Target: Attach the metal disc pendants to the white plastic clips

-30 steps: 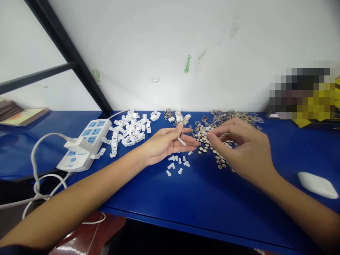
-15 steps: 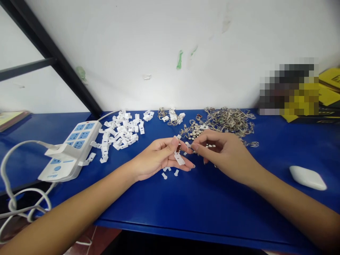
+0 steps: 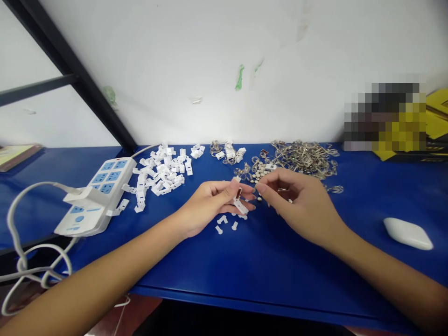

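My left hand (image 3: 219,203) pinches a small white plastic case (image 3: 240,206) between thumb and fingers. Its hinged flap hangs down, and a brown-copper part shows inside it. Just to the right, my right hand (image 3: 297,196) has its thumb and index fingertips pressed together; whatever is between them is hidden or too small to name. The two hands are close but apart. Small white tabs (image 3: 223,219) lie on the blue table below my left hand. Beyond my right fingertips lie small round silvery discs (image 3: 259,169), resembling button cells.
At the back left is a heap of white plastic cases (image 3: 164,170). Tangled metal keyring parts (image 3: 304,158) lie at the back right, with a small mixed pile (image 3: 229,153) between. A power strip (image 3: 105,191) stands left, a white rounded object (image 3: 408,233) right.
My right hand has drawn slightly away from the left; the small white tab at its fingertips no longer shows there. The case's flap in my left hand has tilted. The view has shifted slightly.
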A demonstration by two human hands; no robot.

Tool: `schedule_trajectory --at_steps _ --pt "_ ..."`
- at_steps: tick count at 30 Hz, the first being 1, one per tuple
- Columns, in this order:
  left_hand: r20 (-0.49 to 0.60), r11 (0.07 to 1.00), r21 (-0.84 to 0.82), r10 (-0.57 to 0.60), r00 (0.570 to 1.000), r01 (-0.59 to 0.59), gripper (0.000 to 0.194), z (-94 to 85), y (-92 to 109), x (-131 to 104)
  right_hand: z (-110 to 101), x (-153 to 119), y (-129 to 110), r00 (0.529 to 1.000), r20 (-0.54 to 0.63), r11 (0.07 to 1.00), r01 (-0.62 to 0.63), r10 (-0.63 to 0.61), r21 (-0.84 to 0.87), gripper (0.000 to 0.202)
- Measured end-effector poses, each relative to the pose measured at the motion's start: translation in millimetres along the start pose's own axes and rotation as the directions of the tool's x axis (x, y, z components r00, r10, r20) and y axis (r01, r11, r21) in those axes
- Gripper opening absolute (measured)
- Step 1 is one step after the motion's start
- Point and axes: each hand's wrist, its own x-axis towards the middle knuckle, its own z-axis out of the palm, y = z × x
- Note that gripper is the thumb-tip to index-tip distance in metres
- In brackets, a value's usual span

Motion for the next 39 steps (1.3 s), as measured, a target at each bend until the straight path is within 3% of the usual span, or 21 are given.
schedule_trajectory --at_steps 7,15,26,33,39 --pt "-0.125 0.997 0.013 0.080 0.989 -0.079 0.048 9.5 -2.3 -1.1 14.7 -9.3 -6.2 0.996 -0.089 0.999 -0.017 0.020 0.036 0.015" --pt "-0.123 0.991 0.046 0.132 0.984 -0.127 0.051 19.6 -4.4 -1.9 21.4 -9.2 -6.9 0.994 -0.066 0.986 -0.078 0.088 0.145 0.021" --pt "-0.237 0.940 0.292 0.252 0.938 -0.178 0.036 21.6 -5.6 -2.5 19.3 -5.9 -4.6 0.991 -0.075 0.984 -0.096 0.108 0.151 0.017" --pt "-0.318 0.938 0.300 0.270 0.909 -0.174 0.035 22.9 -5.7 -2.6 18.8 -6.6 -4.8 0.990 -0.085 0.987 -0.098 0.109 0.131 0.017" --pt "-0.316 0.952 0.259 0.244 0.917 -0.164 0.040 22.1 -9.7 -2.1 18.2 -5.8 -5.4 0.987 -0.064 0.976 -0.138 0.150 0.170 0.014"
